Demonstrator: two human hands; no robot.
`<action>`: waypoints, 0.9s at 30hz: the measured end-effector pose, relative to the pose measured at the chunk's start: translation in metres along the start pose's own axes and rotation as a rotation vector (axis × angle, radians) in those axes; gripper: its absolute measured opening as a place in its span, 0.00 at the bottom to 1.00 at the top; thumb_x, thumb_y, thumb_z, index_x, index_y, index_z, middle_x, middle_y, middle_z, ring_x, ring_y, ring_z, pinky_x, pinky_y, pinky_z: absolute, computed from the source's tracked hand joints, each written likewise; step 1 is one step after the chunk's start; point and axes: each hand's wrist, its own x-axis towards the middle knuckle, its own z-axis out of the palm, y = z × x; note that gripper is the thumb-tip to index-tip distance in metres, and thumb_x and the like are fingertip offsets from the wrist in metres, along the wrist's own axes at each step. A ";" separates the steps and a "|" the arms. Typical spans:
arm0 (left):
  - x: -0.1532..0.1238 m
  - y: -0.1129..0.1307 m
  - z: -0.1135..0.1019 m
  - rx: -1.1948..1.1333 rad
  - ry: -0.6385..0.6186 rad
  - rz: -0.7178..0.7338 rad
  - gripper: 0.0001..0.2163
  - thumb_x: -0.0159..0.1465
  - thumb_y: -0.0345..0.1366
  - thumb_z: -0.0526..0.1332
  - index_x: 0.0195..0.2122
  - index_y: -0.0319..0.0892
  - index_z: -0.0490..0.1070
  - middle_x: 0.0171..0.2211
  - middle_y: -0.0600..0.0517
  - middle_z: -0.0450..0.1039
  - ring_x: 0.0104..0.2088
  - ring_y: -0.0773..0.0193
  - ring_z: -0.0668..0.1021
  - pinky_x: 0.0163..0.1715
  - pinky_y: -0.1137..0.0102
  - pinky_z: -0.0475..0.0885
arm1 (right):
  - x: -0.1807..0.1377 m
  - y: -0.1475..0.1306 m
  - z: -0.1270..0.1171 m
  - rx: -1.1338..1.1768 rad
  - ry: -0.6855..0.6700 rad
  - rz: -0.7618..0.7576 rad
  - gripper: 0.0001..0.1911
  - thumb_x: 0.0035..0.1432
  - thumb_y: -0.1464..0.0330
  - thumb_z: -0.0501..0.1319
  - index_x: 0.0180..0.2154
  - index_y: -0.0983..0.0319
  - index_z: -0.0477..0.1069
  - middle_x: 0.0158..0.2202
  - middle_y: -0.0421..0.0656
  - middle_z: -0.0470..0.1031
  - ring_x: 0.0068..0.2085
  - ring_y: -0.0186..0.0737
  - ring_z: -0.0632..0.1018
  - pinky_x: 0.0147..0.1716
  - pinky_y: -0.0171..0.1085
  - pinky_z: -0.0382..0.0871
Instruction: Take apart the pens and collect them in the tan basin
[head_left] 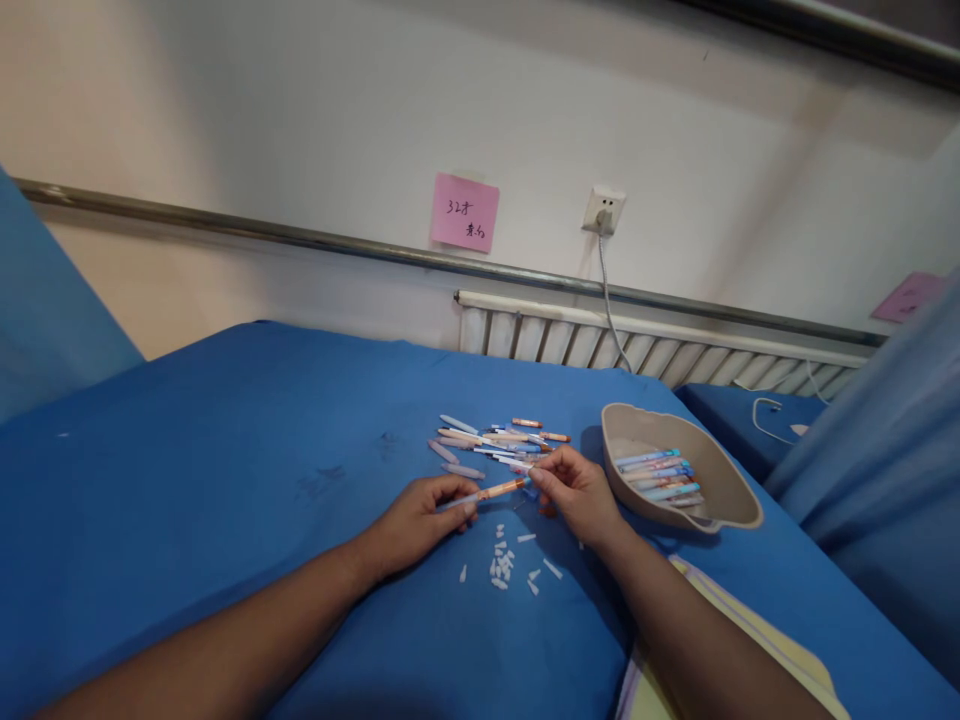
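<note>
Angled in toward each other, the hands (421, 515) pinch opposite ends of one pen (498, 490).

Indoor room, exact sort unclear | radiator (531, 338) | wall rail (225, 223) | power socket (604, 209)

My left hand (424, 510) and right hand (574, 490) are bare, with rounded knuckles and fingers (454, 487) that narrow toward their tips; the nails are too small to make out clearly. My left forearm (225, 625) and right forearm (697, 630) are bare too, smooth in outline, broad near the lower edge of my view and tapering into slimmer bare wrists (361, 560).
</note>
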 end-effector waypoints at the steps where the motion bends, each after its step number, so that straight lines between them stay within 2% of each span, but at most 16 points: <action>1: 0.000 -0.001 0.000 -0.011 -0.001 0.002 0.11 0.60 0.41 0.57 0.37 0.39 0.71 0.29 0.54 0.70 0.30 0.67 0.72 0.33 0.73 0.67 | 0.000 0.000 0.000 0.006 0.007 0.008 0.15 0.48 0.58 0.64 0.28 0.62 0.65 0.18 0.34 0.65 0.18 0.29 0.67 0.15 0.28 0.63; 9: 0.000 -0.004 0.001 -0.103 -0.048 -0.003 0.11 0.61 0.41 0.57 0.38 0.39 0.71 0.29 0.54 0.71 0.29 0.68 0.72 0.32 0.74 0.67 | -0.002 -0.005 0.002 0.023 0.067 0.080 0.17 0.45 0.57 0.66 0.31 0.61 0.65 0.20 0.35 0.67 0.23 0.33 0.70 0.14 0.28 0.65; 18: 0.000 -0.005 0.000 -0.118 -0.050 -0.021 0.11 0.61 0.41 0.58 0.38 0.39 0.71 0.29 0.53 0.72 0.29 0.68 0.72 0.32 0.73 0.68 | -0.002 -0.007 0.000 0.016 0.024 0.077 0.16 0.45 0.57 0.66 0.30 0.61 0.66 0.20 0.35 0.68 0.22 0.32 0.70 0.14 0.27 0.64; 27: -0.001 -0.004 0.001 -0.056 -0.048 0.001 0.13 0.61 0.43 0.56 0.39 0.39 0.71 0.30 0.53 0.72 0.31 0.66 0.72 0.33 0.72 0.68 | 0.000 -0.005 0.002 0.066 -0.032 -0.004 0.17 0.47 0.56 0.65 0.26 0.61 0.63 0.14 0.33 0.66 0.16 0.28 0.65 0.17 0.29 0.62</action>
